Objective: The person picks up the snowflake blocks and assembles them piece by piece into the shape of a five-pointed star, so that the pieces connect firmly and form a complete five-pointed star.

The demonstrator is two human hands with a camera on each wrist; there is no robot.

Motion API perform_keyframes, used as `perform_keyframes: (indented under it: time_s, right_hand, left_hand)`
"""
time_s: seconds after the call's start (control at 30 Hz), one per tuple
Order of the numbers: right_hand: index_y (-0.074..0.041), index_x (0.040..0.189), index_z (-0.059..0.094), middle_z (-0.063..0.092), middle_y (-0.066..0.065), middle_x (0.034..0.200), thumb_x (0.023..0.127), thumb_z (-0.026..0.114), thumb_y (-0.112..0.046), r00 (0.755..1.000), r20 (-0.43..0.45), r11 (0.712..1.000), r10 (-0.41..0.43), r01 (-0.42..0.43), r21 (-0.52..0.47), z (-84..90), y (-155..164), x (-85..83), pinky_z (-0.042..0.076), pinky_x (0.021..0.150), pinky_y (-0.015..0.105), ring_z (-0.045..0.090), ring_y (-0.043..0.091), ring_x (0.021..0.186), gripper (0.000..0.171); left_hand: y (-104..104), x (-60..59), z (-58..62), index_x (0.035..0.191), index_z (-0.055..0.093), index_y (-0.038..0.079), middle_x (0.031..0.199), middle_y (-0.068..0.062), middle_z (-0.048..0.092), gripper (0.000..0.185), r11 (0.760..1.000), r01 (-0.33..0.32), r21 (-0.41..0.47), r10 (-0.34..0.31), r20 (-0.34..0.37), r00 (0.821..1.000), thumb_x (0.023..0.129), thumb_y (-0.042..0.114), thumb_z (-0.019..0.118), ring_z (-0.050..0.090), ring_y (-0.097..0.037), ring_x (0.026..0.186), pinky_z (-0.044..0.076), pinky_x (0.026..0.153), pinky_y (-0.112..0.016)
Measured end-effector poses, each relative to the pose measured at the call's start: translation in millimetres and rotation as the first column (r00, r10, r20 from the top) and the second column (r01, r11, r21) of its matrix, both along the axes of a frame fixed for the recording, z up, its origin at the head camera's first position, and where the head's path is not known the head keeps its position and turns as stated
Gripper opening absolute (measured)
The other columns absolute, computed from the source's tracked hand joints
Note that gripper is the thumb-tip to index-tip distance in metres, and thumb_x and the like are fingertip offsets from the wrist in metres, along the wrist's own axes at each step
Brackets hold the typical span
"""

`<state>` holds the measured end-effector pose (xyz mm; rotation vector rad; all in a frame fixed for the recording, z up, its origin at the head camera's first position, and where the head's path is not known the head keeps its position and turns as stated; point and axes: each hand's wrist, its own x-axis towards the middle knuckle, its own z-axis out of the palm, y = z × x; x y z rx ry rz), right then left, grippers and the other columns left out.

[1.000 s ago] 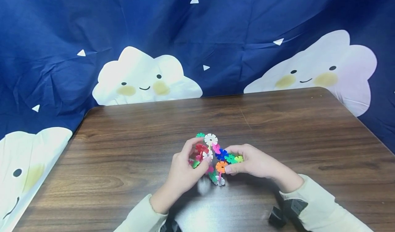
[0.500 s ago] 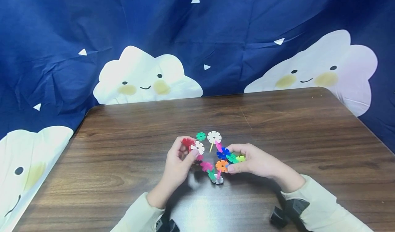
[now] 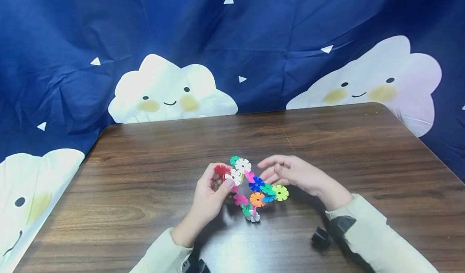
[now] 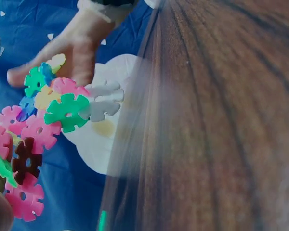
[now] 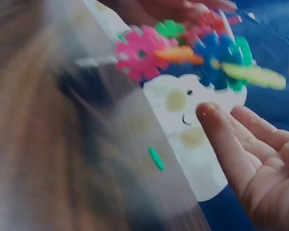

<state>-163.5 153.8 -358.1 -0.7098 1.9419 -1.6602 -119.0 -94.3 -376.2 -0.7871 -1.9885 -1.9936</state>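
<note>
A linked chain of colourful plastic snowflake discs (image 3: pixel 257 199) is bent into a rough ring above the middle of the table. My left hand (image 3: pixel 210 190) grips its left side, the thumb on a white disc (image 3: pixel 233 177) and red discs (image 3: pixel 222 169) by the fingers. To the chain's right, my right hand (image 3: pixel 290 174) holds nothing; its fingers are loosely extended in the right wrist view, apart from the yellow-green end disc (image 5: pixel 254 76). Brown and pink discs (image 4: pixel 24 197) show near the left fingers in the left wrist view. The left fingertips are partly hidden.
A single green disc (image 3: pixel 234 160) lies on the wooden table (image 3: pixel 163 152) just behind the chain. Black wrist devices (image 3: pixel 322 237) sit at both sleeves. A blue curtain (image 3: pixel 261 31) with white clouds hangs behind the table's far edge.
My left hand has shifted left with its side of the chain, widening the ring. The right hand has let go of the blue, green and yellow-green end and drawn slightly up and away.
</note>
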Motion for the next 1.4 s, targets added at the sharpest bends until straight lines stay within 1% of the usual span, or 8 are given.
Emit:
perform_keyframes:
  time_s: [0.13,0.23,0.43,0.63,0.87,1.13,1.23,1.4]
  right_hand:
    - [0.013,0.127,0.042,0.058,0.031,0.112,0.094,0.053,-0.027,0.989,0.029,0.989,-0.143,0.143,0.026,-3.5,-12,-25.7,0.054,0.083,0.038,0.063,0.031,0.097,0.053]
    - [0.006,0.126,0.049,0.06,0.025,0.113,0.091,0.059,-0.021,0.975,-0.08,0.961,-0.208,0.219,0.169,-9.3,-24,-43.5,0.053,0.084,0.038,0.062,0.03,0.098,0.045]
    - [-0.005,0.123,0.056,0.06,0.012,0.121,0.088,0.063,-0.024,0.929,-0.356,0.88,-0.098,0.248,0.405,-20.5,-49,-63.9,0.043,0.098,0.042,0.055,0.026,0.114,0.041]
    - [-0.007,0.123,0.058,0.061,0.01,0.121,0.086,0.066,-0.02,0.921,-0.374,0.879,-0.106,0.263,0.398,-30.6,-69,-73.3,0.043,0.099,0.04,0.054,0.024,0.115,0.039]
    - [-0.013,0.119,0.062,0.063,0.005,0.118,0.082,0.07,-0.016,0.918,-0.39,0.888,-0.078,0.242,0.392,-39.8,-81,-77.7,0.045,0.095,0.038,0.056,0.02,0.109,0.038]
    - [-0.012,0.113,0.067,0.065,0.005,0.116,0.085,0.067,-0.019,0.807,-0.586,0.814,0.075,0.29,0.503,-39.0,-88,-76.7,0.046,0.096,0.039,0.059,0.022,0.109,0.029]
    - [-0.013,0.11,0.068,0.068,0.003,0.109,0.085,0.067,-0.018,0.804,-0.591,0.798,0.063,0.316,0.514,-37.7,-91,-76.2,0.048,0.092,0.037,0.062,0.021,0.103,0.026]
    - [-0.013,0.105,0.069,0.069,0.003,0.099,0.083,0.069,-0.015,0.825,-0.565,0.803,-0.011,0.344,0.486,-36.9,-93,-75.3,0.049,0.087,0.037,0.062,0.019,0.095,0.023]
  left_hand:
    - [0,2.2,2.0,0.103,0.049,-0.008,0.084,0.003,0.059,0.02,1.0,-0.007,-0.003,0.007,-0.013,1.0,0.087,0.001,0.058,0.058,-0.003,0.071,0.053,0.062,-0.023]
    - [0,4.0,2.3,0.103,0.049,-0.007,0.082,-0.006,0.059,0.021,1.0,-0.002,-0.014,0.002,-0.012,1.0,0.088,0.003,0.058,0.057,-0.003,0.071,0.054,0.062,-0.024]
    - [-1,7.7,2.3,0.105,0.05,-0.005,0.08,-0.021,0.058,0.021,0.998,0.013,-0.066,-0.013,-0.005,1.0,0.086,-0.001,0.058,0.059,-0.005,0.072,0.054,0.063,-0.026]
    - [0,8.6,0.4,0.105,0.05,-0.005,0.081,-0.022,0.058,0.022,0.996,0.024,-0.082,-0.023,0.005,1.0,0.084,-0.004,0.058,0.058,-0.004,0.073,0.053,0.061,-0.025]
    - [2,10.1,1.7,0.104,0.05,-0.003,0.077,-0.021,0.056,0.023,0.994,0.061,-0.095,-0.06,0.011,0.998,0.083,-0.006,0.058,0.054,-0.005,0.064,0.049,0.041,-0.031]
    - [2,10.5,2.8,0.104,0.053,0.002,0.076,-0.015,0.058,0.024,0.984,0.055,-0.17,-0.058,-0.017,0.998,0.082,0.003,0.063,0.053,-0.002,0.066,0.048,0.044,-0.025]
    - [3,10.5,2.3,0.104,0.053,0.002,0.077,-0.015,0.058,0.024,0.982,0.068,-0.175,-0.075,-0.035,0.997,0.082,0.005,0.064,0.054,-0.001,0.068,0.048,0.045,-0.025]
    - [3,10.3,2.1,0.104,0.053,0.002,0.077,-0.014,0.059,0.025,0.981,0.069,-0.179,-0.08,-0.058,0.995,0.081,0.004,0.064,0.053,-0.001,0.068,0.047,0.045,-0.024]
